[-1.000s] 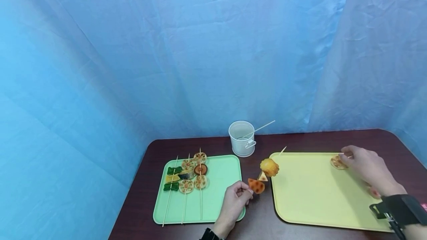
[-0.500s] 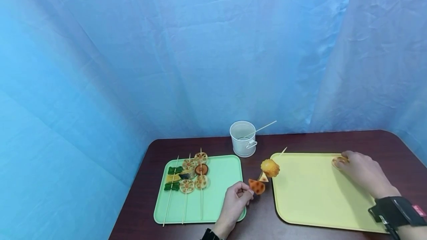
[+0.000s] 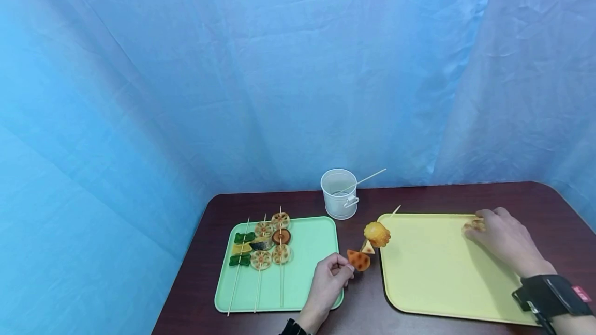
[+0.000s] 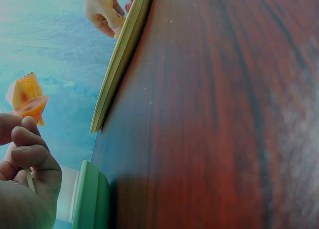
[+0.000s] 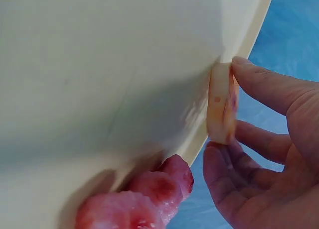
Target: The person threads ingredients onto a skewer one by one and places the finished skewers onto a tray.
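Observation:
My left hand (image 3: pixel 326 282) grips a wooden skewer (image 3: pixel 397 209) between the two trays. Threaded on it are a spotted orange-brown piece (image 3: pixel 358 260), a small pale triangle (image 3: pixel 367 247) and a yellow corn piece (image 3: pixel 377 234) near the tip. In the left wrist view the stick's lower part (image 4: pixel 31 181) runs through the curled fingers. At the far edge of the yellow tray (image 3: pixel 433 273), my right hand (image 3: pixel 507 239) pinches a lotus root slice (image 5: pixel 219 102). The right wrist view has the slice on edge between thumb and fingers, a small hole in its rim.
A lumpy pink-red piece (image 5: pixel 149 194) lies on the yellow tray beside the right hand. The green tray (image 3: pixel 312 237) bears 3 filled skewers. Behind stands a white bucket (image 3: pixel 339 203) with a stick (image 3: pixel 372 175) leaning out. Blue cloth (image 3: pixel 298 92) hangs beyond the dark table (image 3: pixel 288 198).
My right hand has closed on the lotus root slice and turned it from lying flat to more upright. The left hand and its skewer have stayed almost still.

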`<state>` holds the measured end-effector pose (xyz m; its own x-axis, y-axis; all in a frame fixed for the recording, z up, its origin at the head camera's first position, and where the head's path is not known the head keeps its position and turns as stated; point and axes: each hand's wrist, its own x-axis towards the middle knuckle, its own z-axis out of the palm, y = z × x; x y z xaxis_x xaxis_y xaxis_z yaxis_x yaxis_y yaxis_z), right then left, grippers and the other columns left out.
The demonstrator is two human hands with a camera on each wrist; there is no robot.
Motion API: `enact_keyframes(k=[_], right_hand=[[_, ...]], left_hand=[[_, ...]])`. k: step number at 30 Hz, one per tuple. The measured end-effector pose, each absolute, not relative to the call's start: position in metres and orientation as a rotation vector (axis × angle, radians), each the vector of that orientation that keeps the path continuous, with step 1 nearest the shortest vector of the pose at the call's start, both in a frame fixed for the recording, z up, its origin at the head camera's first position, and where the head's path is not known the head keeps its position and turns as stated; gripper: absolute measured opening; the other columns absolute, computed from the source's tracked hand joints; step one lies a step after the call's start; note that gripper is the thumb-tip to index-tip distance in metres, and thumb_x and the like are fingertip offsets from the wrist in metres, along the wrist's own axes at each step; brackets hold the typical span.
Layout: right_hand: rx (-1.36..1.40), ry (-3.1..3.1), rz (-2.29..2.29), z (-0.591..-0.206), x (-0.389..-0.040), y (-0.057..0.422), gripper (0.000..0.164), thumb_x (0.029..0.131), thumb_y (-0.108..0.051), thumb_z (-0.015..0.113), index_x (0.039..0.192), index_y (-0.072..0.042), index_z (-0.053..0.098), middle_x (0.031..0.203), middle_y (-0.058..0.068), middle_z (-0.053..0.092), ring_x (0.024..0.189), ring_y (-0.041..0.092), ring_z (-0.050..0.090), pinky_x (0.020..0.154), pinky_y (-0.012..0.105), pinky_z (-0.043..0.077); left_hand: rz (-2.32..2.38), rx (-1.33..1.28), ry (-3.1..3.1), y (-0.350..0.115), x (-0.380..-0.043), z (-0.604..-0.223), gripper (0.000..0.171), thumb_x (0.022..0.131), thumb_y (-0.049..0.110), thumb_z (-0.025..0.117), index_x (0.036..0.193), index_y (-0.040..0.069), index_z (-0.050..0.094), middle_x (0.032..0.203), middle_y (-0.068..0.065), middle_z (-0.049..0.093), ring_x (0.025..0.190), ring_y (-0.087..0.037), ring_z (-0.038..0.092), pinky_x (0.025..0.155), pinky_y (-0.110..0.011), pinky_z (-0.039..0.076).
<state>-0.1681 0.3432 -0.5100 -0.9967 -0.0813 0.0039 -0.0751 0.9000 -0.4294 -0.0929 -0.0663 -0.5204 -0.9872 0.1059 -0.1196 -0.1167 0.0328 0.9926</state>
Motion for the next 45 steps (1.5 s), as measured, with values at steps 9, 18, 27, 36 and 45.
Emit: enact_keyframes(k=[9, 18, 27, 36, 45], right_hand=[[-0.145, 2.977, -0.799, -0.506, -0.162, 0.342, 0.047, 0.097, -0.038, 0.071, 0.113, 0.006, 0.062, 0.106, 0.023, 0.061, 0.089, 0.036, 0.058, 0.070, 0.048, 0.047], [-0.121, 2.929, -0.842, -0.499, -0.161, 0.343, 0.049, 0.099, -0.043, 0.069, 0.114, 0.003, 0.063, 0.099, 0.011, 0.068, 0.077, 0.020, 0.058, 0.064, 0.035, 0.041], [-0.021, 2.906, -0.974, -0.497, -0.158, 0.339, 0.058, 0.100, -0.054, 0.062, 0.120, 0.001, 0.062, 0.108, 0.018, 0.068, 0.087, 0.029, 0.063, 0.068, 0.038, 0.045], [0.057, 2.757, -1.291, -0.486, -0.157, 0.322, 0.062, 0.102, -0.053, 0.059, 0.130, 0.003, 0.056, 0.114, 0.018, 0.072, 0.093, 0.016, 0.069, 0.073, 0.038, 0.054], [0.111, 2.514, -1.621, -0.480, -0.159, 0.301, 0.075, 0.101, -0.054, 0.059, 0.148, 0.004, 0.046, 0.118, 0.001, 0.069, 0.092, -0.001, 0.067, 0.083, 0.033, 0.059]], left_hand=[[2.089, -0.016, 2.128, -0.066, -0.093, -0.520, 0.005, 0.089, 0.002, 0.067, 0.087, -0.001, 0.065, 0.072, 0.002, 0.063, 0.057, -0.011, 0.051, 0.055, -0.019, 0.040], [2.091, -0.005, 2.126, -0.065, -0.093, -0.518, 0.005, 0.090, 0.002, 0.067, 0.087, -0.002, 0.065, 0.072, 0.002, 0.063, 0.058, -0.011, 0.051, 0.055, -0.019, 0.041], [2.091, 0.003, 2.135, -0.065, -0.092, -0.518, 0.005, 0.090, 0.002, 0.067, 0.087, -0.002, 0.065, 0.072, 0.002, 0.064, 0.058, -0.012, 0.051, 0.055, -0.019, 0.041], [2.093, -0.002, 2.121, -0.064, -0.092, -0.518, 0.005, 0.090, 0.002, 0.067, 0.087, -0.002, 0.065, 0.072, 0.001, 0.064, 0.058, -0.012, 0.051, 0.055, -0.020, 0.041], [2.074, -0.017, 2.117, -0.065, -0.092, -0.519, 0.005, 0.090, 0.003, 0.068, 0.086, 0.000, 0.065, 0.072, 0.001, 0.064, 0.058, -0.011, 0.051, 0.055, -0.020, 0.041]])
